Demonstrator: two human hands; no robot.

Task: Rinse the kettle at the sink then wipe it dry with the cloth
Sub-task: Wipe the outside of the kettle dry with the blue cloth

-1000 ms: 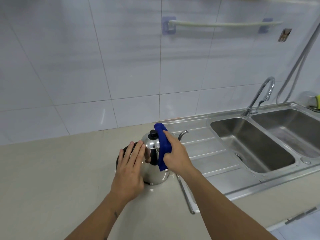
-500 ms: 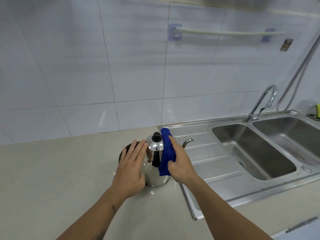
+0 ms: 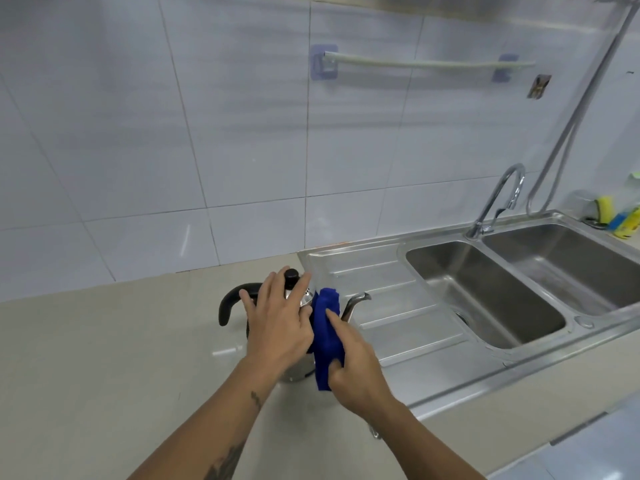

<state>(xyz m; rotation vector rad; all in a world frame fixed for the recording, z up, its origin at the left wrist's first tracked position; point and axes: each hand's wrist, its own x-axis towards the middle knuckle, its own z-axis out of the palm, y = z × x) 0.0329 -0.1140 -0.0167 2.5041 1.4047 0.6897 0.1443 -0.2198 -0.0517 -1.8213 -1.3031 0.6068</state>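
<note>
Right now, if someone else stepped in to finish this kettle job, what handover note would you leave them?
Left hand: flat on top of the kettle, steadying it by the lid.
Right hand: pressing the blue cloth against the kettle's side, just behind the spout.
Kettle stands upright on the counter, at the edge of the sink drainboard.
Done: wiping is underway; the rinse itself is not visible here.
Left: wipe the remaining body, handle and spout, then put the cloth down.
</note>
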